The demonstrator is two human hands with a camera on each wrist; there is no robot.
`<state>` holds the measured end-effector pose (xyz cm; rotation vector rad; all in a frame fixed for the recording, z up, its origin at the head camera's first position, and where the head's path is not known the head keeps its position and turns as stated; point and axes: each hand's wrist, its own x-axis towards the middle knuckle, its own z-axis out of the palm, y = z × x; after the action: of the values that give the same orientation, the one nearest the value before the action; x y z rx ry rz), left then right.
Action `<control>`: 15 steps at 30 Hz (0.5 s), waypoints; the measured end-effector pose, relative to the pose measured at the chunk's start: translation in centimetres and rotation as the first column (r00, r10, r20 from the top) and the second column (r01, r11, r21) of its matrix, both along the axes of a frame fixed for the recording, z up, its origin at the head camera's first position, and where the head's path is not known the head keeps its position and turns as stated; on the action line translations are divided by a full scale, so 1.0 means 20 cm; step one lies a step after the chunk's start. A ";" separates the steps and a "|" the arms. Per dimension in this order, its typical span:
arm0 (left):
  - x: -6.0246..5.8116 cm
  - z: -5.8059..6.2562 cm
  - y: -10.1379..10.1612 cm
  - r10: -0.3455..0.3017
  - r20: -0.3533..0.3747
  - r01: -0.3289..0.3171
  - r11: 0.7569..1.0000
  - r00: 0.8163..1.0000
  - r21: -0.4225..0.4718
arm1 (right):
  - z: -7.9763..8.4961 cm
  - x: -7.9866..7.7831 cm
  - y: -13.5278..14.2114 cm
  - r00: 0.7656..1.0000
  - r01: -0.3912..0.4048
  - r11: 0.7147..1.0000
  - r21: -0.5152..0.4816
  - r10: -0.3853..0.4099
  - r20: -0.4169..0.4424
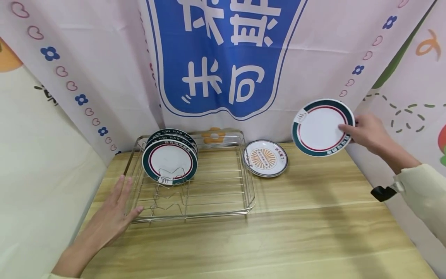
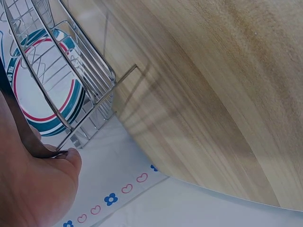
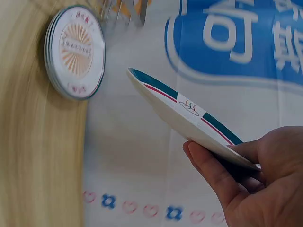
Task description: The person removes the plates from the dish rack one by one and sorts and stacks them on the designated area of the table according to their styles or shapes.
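Observation:
My right hand pinches a white plate with a green rim and red ring, thumb on its face and fingers underneath in the right wrist view. The plate is held up in the air, right of a stack of small white plates with orange sunburst centres. My left hand, fingers straight and spread, lies along the left side of a wire dish rack, right at its rim. Green-rimmed plates stand upright, one behind another, in the rack's left part.
The rack stands on a wooden table, close to its back edge. Behind hangs a white curtain with a blue banner. Patterned cloth also bounds the left and right sides.

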<state>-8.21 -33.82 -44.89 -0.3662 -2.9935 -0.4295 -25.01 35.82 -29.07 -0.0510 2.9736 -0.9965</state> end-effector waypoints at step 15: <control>0.00 0.00 -0.01 0.000 -0.031 0.000 1.000 1.000 0.002 | -0.45 -0.07 0.43 0.942 0.188 0.962 -0.200 -0.119 0.315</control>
<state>-8.20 -33.98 -44.99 -0.3688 -2.9632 -0.4225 -26.32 44.52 -38.05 0.3102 2.6088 -1.2327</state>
